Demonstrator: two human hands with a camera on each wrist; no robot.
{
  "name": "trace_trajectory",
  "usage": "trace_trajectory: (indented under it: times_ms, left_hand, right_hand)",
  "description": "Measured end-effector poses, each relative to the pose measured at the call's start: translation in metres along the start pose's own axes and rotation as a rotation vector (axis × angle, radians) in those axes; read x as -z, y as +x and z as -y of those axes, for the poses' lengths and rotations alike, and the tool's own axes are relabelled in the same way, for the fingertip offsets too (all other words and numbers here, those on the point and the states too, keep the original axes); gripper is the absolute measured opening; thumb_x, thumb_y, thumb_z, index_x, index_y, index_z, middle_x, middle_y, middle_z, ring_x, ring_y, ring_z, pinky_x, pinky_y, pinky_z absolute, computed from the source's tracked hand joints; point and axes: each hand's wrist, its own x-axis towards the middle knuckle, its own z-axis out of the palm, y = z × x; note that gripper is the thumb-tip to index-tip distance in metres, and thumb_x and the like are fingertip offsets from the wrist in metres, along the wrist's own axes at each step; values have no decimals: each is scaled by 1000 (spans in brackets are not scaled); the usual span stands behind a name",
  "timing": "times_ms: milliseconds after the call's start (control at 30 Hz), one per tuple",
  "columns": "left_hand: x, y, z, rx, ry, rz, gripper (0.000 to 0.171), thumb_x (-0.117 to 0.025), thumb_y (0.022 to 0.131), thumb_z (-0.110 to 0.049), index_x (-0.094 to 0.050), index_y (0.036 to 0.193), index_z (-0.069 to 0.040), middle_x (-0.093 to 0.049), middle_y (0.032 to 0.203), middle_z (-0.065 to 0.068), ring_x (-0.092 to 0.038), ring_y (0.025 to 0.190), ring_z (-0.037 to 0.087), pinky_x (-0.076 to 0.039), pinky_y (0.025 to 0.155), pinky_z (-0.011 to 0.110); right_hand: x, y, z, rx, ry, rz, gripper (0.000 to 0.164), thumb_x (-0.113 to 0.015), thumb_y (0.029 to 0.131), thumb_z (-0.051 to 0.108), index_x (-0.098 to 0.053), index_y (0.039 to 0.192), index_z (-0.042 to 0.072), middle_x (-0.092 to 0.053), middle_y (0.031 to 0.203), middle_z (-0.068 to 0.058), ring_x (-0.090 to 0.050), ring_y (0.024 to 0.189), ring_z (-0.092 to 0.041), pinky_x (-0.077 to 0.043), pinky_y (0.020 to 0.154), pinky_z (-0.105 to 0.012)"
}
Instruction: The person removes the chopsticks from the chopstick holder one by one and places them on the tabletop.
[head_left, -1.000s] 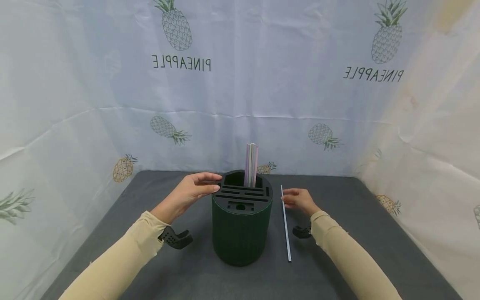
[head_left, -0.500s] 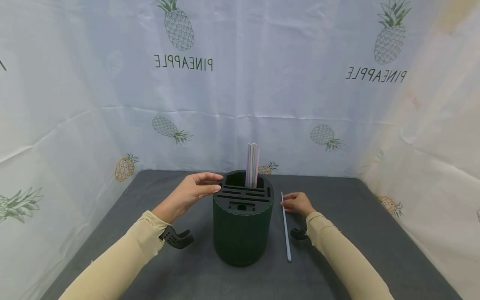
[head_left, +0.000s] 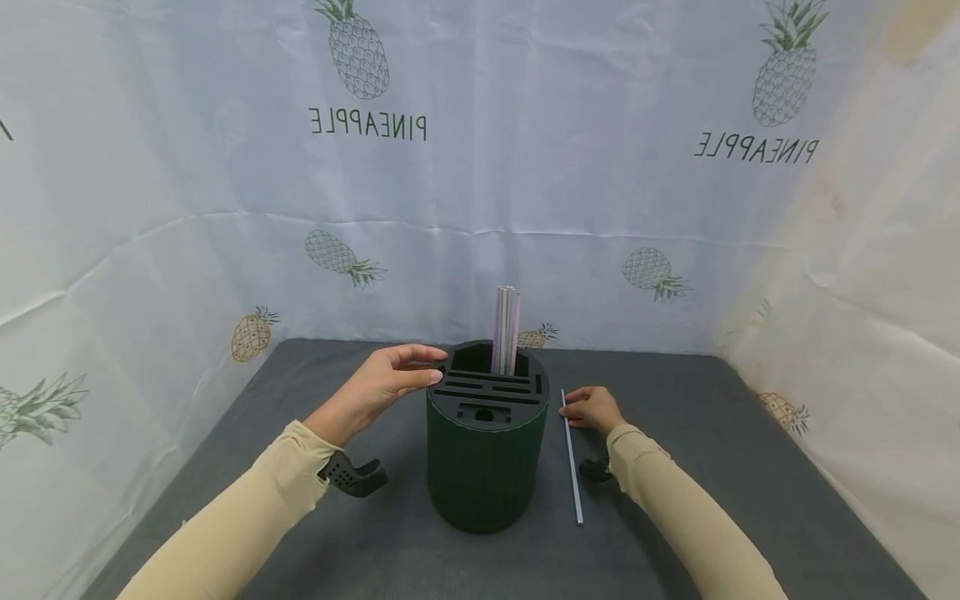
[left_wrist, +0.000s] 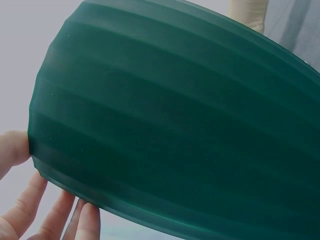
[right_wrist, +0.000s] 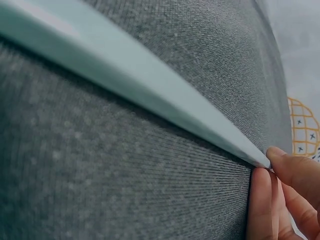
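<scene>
Moved: your R hand (head_left: 592,408), nearer grn holder (head_left: 483,471); fingers (right_wrist: 261,205) pinch stick (head_left: 573,475), far end. L hand (head_left: 378,383): fingers spread, at rim.

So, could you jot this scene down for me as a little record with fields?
Left hand: fingertips touch the upper edge of the green holder
Right hand: pinches the far end of a pale stick
Stick's place: right of the holder, apart from it
Holder's stance: upright on the dark tabletop
Holder's contents: a bundle of thin sticks in the rear opening
Backdrop: pale cloth with pineapple prints, lettering mirrored
</scene>
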Motion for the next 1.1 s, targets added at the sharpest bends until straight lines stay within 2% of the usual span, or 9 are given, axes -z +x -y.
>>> trace_trajectory:
  times_ms: [233, 433, 567, 633, 767, 867, 900, 1000, 1100]
  left_hand:
    - [-1, 0, -1, 2, -4, 0, 48, -72, 88, -19, -56, 132, -4, -50, 138, 11, -53, 122, 22, -38, 112, 46]
    - [-1, 0, -1, 4, -13, -4, 47, -72, 88, -17, -57, 131, -4, -51, 137, 12, -53, 122, 22, -38, 112, 46]
    - [-1, 0, 0, 0, -12, -4, 48, -72, 88, -18, -57, 131, -4, -48, 141, 11, -51, 125, 24, -37, 113, 46]
    - [-1, 1, 0, -2, -15, -4, 48, -72, 88, -17, -57, 131, -4, -47, 142, 11, -51, 127, 25, -36, 114, 46]
    - [-1, 1, 1, -8, -15, -1, 48, -71, 88, -17, -56, 132, -3, -45, 144, 11, -50, 128, 25, -35, 114, 47]
    - [-1, 0, 0, -6, -17, -1, 48, -72, 88, -17, -56, 132, -3, -45, 144, 11, -50, 127, 25, -35, 114, 47]
    - [-1, 0, 0, -4, -19, -2, 48, -72, 88, -16, -56, 132, -3, -45, 144, 11, -50, 127, 25, -36, 114, 47]
    - [-1, -1, 1, -4, -17, 0, 48, -72, 88, -17, -56, 132, -3, -45, 144, 11, -50, 126, 25, -36, 114, 47]
    - [-1, -1, 1, -4, -19, 1, 48, -72, 88, -17, -56, 132, -4, -45, 144, 11, -50, 127, 25, -36, 114, 46]
  right_hand:
    - [-1, -1, 0, -14, -8, -11, 36, -72, 82, -4, -62, 116, -11, -64, 106, -24, -64, 68, -11, -60, 63, -28]
    - [1, -1, 1, -15, 1, -1, 38, -73, 82, -1, -62, 117, -10, -66, 103, -20, -65, 70, -11, -60, 64, -28]
    - [11, -5, 11, 5, 62, 29, 44, -71, 87, 5, -56, 126, -10, -66, 110, -22, -69, 84, -18, -60, 75, -31]
    - [18, -9, 22, 33, 120, 47, 48, -67, 91, 10, -51, 133, -8, -62, 121, -23, -68, 99, -25, -59, 84, -33]
    - [33, -20, 58, 160, 261, 94, 54, -61, 97, 19, -41, 143, -2, -53, 134, -19, -64, 109, -17, -51, 99, -34]
    - [38, -32, 92, 290, 383, 135, 51, -59, 97, 21, -42, 142, 3, -50, 130, -10, -61, 105, -6, -51, 99, -29]
    - [39, -38, 103, 329, 430, 150, 48, -59, 97, 20, -43, 141, 5, -50, 127, -6, -60, 106, -7, -52, 97, -26]
    - [36, -54, 132, 430, 543, 185, 39, -60, 97, 15, -49, 132, 6, -51, 122, -5, -59, 109, -13, -53, 94, -25]
    - [29, -68, 152, 500, 596, 212, 29, -62, 95, 11, -56, 123, 8, -55, 115, -5, -61, 107, -17, -54, 94, -28]
